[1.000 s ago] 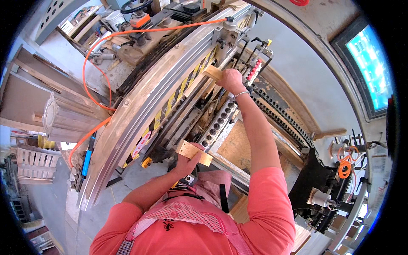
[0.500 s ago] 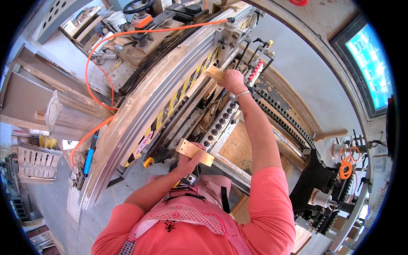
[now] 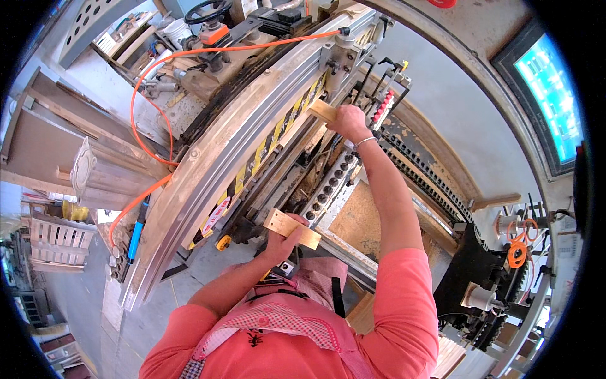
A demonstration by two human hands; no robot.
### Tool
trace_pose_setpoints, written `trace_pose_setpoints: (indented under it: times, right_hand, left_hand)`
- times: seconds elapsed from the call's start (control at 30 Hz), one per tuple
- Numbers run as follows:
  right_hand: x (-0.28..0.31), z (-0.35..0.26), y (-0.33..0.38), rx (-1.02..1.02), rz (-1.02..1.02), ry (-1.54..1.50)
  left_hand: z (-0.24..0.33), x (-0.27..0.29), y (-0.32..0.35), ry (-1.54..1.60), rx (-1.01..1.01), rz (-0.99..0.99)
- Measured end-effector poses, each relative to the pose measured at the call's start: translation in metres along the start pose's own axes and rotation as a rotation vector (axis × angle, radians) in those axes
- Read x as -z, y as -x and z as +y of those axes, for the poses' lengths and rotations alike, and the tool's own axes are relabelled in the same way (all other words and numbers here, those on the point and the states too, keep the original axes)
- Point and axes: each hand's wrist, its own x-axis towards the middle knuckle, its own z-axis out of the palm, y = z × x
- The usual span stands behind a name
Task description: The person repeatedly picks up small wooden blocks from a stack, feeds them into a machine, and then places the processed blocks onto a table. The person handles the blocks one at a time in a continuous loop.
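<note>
My left hand (image 3: 282, 243) is closed round a short wooden block (image 3: 291, 228) with small drilled holes near its left end, held in front of my body. Stretched out ahead, my right hand (image 3: 348, 121) grips the right end of another wooden piece (image 3: 322, 111). That piece lies over the machine bed, close to a long metal rail (image 3: 252, 104) with yellow and black striping. Between my hands runs a row of dark round drill holders (image 3: 327, 186). Whether the far piece rests on the machine or hangs just above it, I cannot tell.
A lit screen (image 3: 551, 95) hangs at the upper right. An orange air hose (image 3: 134, 120) loops over the rail on the left. Red knobs (image 3: 382, 106) stand beyond my right hand. A chipboard panel (image 3: 356, 218) lies inside the frame. A blue tool (image 3: 135, 240) hangs at the rail's near end.
The view has shifted slightly. Both hands keep their grips on the wooden pieces, with hardly any movement between the frames.
</note>
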Motion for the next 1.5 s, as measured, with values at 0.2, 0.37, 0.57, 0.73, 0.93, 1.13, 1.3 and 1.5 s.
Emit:
trace_pose_setpoints:
  times: [0.2,0.37,0.57,0.73,0.93,1.13,1.3,1.5]
  right_hand:
    - [0.005,0.015,-0.001,-0.046,-0.002,-0.045]
    - [0.004,0.018,-0.004,-0.018,0.029,-0.033]
    - [0.006,0.014,-0.003,-0.025,0.027,-0.045]
    - [0.005,0.014,-0.009,-0.032,0.0,-0.055]
    - [0.003,0.014,-0.01,-0.052,0.007,-0.064]
    - [0.007,0.01,-0.008,-0.062,0.007,-0.081]
    - [0.001,0.015,-0.009,-0.038,0.038,-0.08]
    - [0.0,0.012,-0.012,-0.037,0.05,-0.033]
  left_hand:
    - [0.002,-0.002,0.001,-0.015,0.007,0.001]
    - [0.003,0.0,-0.001,0.001,-0.013,-0.011]
    - [0.005,0.0,0.0,0.001,0.001,-0.014]
    - [0.003,-0.001,0.0,-0.002,0.001,-0.023]
    - [0.002,0.001,0.0,-0.016,0.018,-0.029]
    - [0.003,-0.001,0.002,0.028,0.02,-0.017]
    - [-0.002,0.0,0.003,0.024,0.004,-0.014]
    - [0.003,0.0,0.003,0.02,0.052,0.035]
